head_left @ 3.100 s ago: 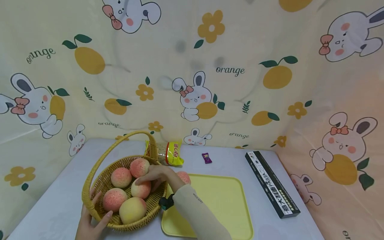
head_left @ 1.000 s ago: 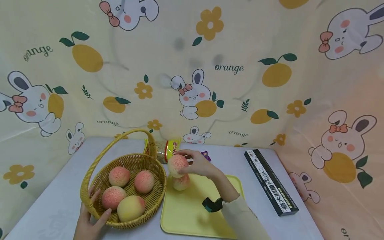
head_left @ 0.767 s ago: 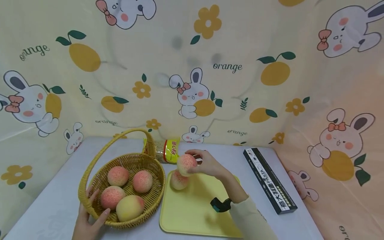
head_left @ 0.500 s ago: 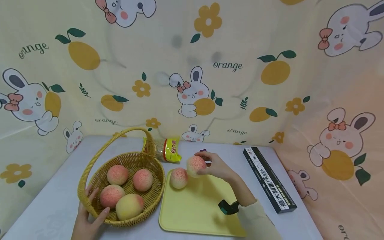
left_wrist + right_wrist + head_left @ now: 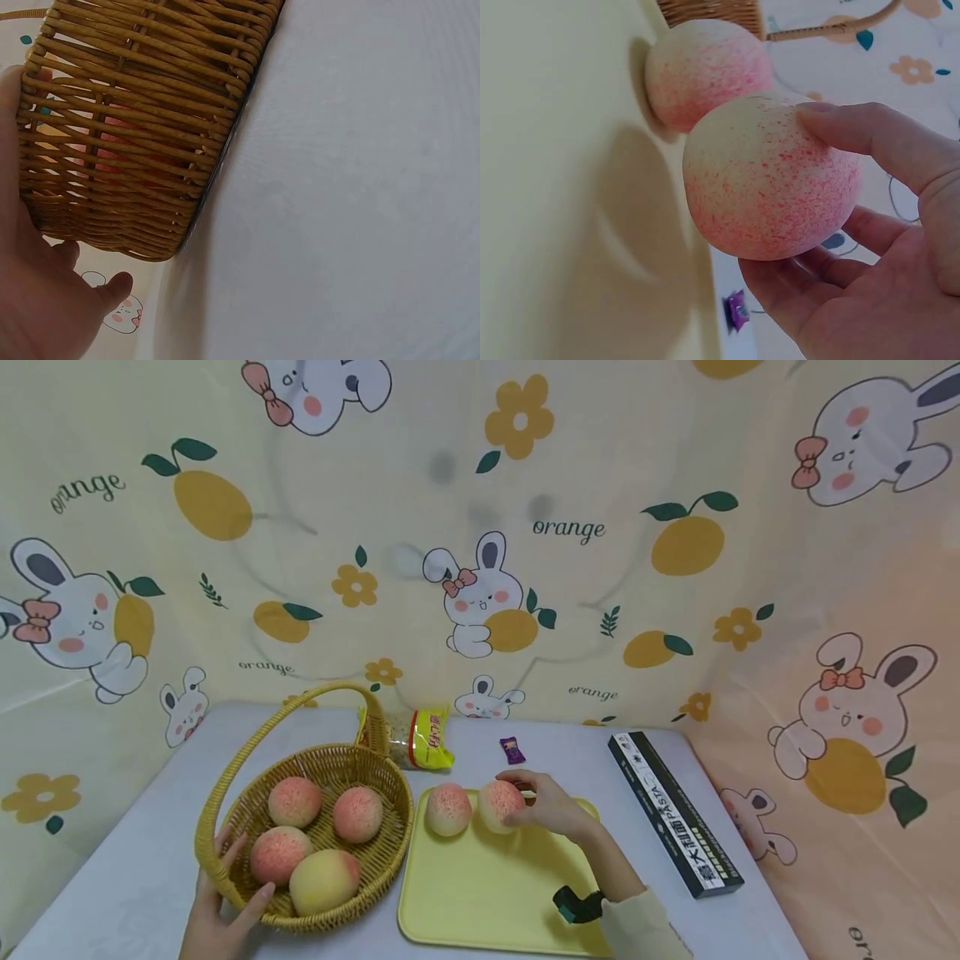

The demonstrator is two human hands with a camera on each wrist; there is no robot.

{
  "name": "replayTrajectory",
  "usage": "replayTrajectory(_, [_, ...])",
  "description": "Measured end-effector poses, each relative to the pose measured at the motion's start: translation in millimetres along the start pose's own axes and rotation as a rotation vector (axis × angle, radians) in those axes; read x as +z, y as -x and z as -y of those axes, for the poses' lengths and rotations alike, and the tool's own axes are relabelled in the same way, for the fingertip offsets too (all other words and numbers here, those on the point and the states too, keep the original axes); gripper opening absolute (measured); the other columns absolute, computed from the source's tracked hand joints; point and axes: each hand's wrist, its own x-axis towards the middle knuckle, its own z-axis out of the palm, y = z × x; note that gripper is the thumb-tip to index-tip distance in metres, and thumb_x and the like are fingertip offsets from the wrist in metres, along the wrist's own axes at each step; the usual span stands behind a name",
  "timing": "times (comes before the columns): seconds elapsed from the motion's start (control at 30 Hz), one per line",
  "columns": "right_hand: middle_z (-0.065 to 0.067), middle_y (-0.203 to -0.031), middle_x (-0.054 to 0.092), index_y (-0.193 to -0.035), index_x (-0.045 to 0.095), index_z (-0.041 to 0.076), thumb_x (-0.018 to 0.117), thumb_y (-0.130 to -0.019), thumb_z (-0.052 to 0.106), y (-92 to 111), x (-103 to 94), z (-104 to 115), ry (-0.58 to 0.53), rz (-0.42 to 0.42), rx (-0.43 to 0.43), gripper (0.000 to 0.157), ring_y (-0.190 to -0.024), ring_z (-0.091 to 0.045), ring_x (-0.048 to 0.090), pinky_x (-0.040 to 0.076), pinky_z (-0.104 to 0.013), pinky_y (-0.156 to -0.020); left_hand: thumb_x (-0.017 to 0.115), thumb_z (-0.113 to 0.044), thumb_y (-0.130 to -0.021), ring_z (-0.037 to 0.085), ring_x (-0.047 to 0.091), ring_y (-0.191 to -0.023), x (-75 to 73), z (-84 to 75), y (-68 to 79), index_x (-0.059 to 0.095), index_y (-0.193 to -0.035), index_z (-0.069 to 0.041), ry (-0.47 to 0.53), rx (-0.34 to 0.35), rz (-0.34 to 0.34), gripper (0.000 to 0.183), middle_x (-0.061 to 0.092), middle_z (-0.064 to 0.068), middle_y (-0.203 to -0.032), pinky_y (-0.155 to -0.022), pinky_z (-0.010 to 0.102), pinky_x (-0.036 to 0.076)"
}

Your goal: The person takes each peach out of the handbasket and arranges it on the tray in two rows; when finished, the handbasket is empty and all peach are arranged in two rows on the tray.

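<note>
Fingers of the left hand (image 5: 216,917) hold the rim of a woven basket (image 5: 360,764) on its left side, and the thumb is spread away from the others, over the front of the rim. The basket sits by the left side of the table (image 5: 112,893), with a tall handle (image 5: 337,687). It has four fruits in it: a front pink peach (image 5: 277,855), a back pink peach (image 5: 294,801), a big yellow peach (image 5: 324,882) near the front, and a lone pink peach (image 5: 357,814) on the right. Behind the basket, near the table's back edge, lies a yellow bag (image 5: 431,739).

Next comes a yellow tray (image 5: 465,893). One pale pink peach (image 5: 448,810) sits in its back left corner. Just to the right is the held peach (image 5: 498,806), over the tray's back edge. I can't tell if its bottom touches the tray. The right hand (image 5: 557,810) pinches it between the thumb and the other fingers. Behind them, toward the table's back edge, is a little purple candy (image 5: 512,750). A black band (image 5: 579,906) is on the right wrist, above a cream sleeve (image 5: 643,931). Last, a long black box (image 5: 673,814) lies slanted along the table's right edge.
</note>
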Motion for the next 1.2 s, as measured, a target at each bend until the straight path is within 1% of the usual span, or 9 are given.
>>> replayTrajectory(0.17, [-0.015,-0.132,0.059,-0.137,0.055,-0.001,0.079,-0.081,0.01,2,0.4,-8,-0.01,-0.009,0.02,0.062,-0.118,-0.031,0.054,0.048,-0.046,-0.098,0.066,-0.012,-0.097,0.037,-0.004,-0.15,0.0,0.6,0.1,0.025,-0.157,-0.002,0.007,0.012,0.008,0.074,-0.003,0.004,-0.167,-0.112,0.069,0.006])
replayTrajectory(0.2, [-0.015,-0.131,0.059,-0.137,0.055,-0.001,0.079,-0.081,0.01,3,0.1,-9,-0.007,-0.012,0.019,0.062,-0.117,-0.031,0.054,0.048,-0.046,-0.098,0.066,-0.012,-0.097,0.039,-0.005,-0.149,-0.2,0.6,-0.2,0.024,-0.157,-0.001,0.009,0.014,0.01,0.074,-0.003,0.005,-0.167,-0.109,0.074,0.007])
replayTrajectory(0.27, [-0.015,-0.131,0.059,-0.137,0.055,-0.002,0.079,-0.08,0.009,4,0.8,-10,-0.006,-0.018,0.023,0.062,-0.116,-0.031,0.054,0.048,-0.046,-0.097,0.066,-0.013,-0.097,0.039,-0.004,-0.149,-0.4,0.5,0.2,0.024,-0.157,-0.002,0.001,0.009,0.007,0.074,-0.003,0.003,-0.167,-0.108,0.075,0.007])
replayTrajectory(0.4, [-0.015,-0.132,0.058,-0.137,0.055,-0.002,0.08,-0.079,0.008,5,2.2,-12,-0.015,-0.026,0.033,0.063,-0.115,-0.03,0.054,0.048,-0.044,-0.096,0.067,-0.014,-0.097,0.041,-0.006,-0.149,-1.5,1.3,-0.5,0.024,-0.157,-0.001,-0.011,0.002,0.01,0.075,-0.003,0.008,-0.166,-0.106,0.077,0.009])
replayTrajectory(0.53, [-0.018,-0.133,0.057,-0.137,0.054,-0.004,0.079,-0.078,0.005,7,1.8,-13,-0.028,-0.028,0.026,0.065,-0.116,-0.031,0.054,0.049,-0.044,-0.096,0.067,-0.013,-0.096,0.042,-0.007,-0.148,-1.6,1.2,-1.5,0.024,-0.157,0.0,-0.01,-0.004,0.011,0.075,-0.004,0.013,-0.166,-0.105,0.078,0.008])
replayTrajectory(0.67, [-0.022,-0.134,0.055,-0.137,0.052,-0.007,0.078,-0.078,0.001,9,2.7,-12,-0.045,-0.024,0.013,0.066,-0.117,-0.033,0.053,0.049,-0.047,-0.095,0.067,-0.013,-0.096,0.04,-0.008,-0.149,-0.6,0.0,-1.3,0.025,-0.156,0.001,-0.01,0.007,0.006,0.074,-0.003,0.014,-0.165,-0.105,0.078,0.008])
replayTrajectory(0.8, [-0.022,-0.134,0.055,-0.137,0.052,-0.007,0.078,-0.078,0.0,9,2.9,-12,-0.046,-0.026,0.008,0.066,-0.119,-0.035,0.052,0.048,-0.05,-0.097,0.067,-0.014,-0.096,0.039,-0.008,-0.149,-0.5,-0.8,-1.3,0.025,-0.156,0.001,-0.014,0.008,0.005,0.075,-0.003,0.014,-0.165,-0.105,0.079,0.008])
replayTrajectory(1.03, [-0.018,-0.132,0.057,-0.135,0.054,-0.004,0.078,-0.076,0.001,8,3.3,-18,-0.034,-0.022,0.013,0.064,-0.12,-0.034,0.051,0.048,-0.045,-0.096,0.067,-0.015,-0.096,0.043,-0.008,-0.148,-1.2,-0.7,-2.3,0.024,-0.156,0.001,-0.016,-0.001,0.013,0.075,-0.004,0.016,-0.165,-0.104,0.079,0.008])
replayTrajectory(1.2, [-0.016,-0.131,0.057,-0.136,0.055,-0.002,0.078,-0.075,0.004,8,4.2,-19,-0.015,-0.019,0.027,0.065,-0.12,-0.033,0.051,0.047,-0.044,-0.097,0.066,-0.014,-0.096,0.043,-0.008,-0.148,-1.0,0.5,-2.2,0.023,-0.156,0.002,-0.014,0.014,0.016,0.075,-0.004,0.015,-0.165,-0.104,0.079,0.008])
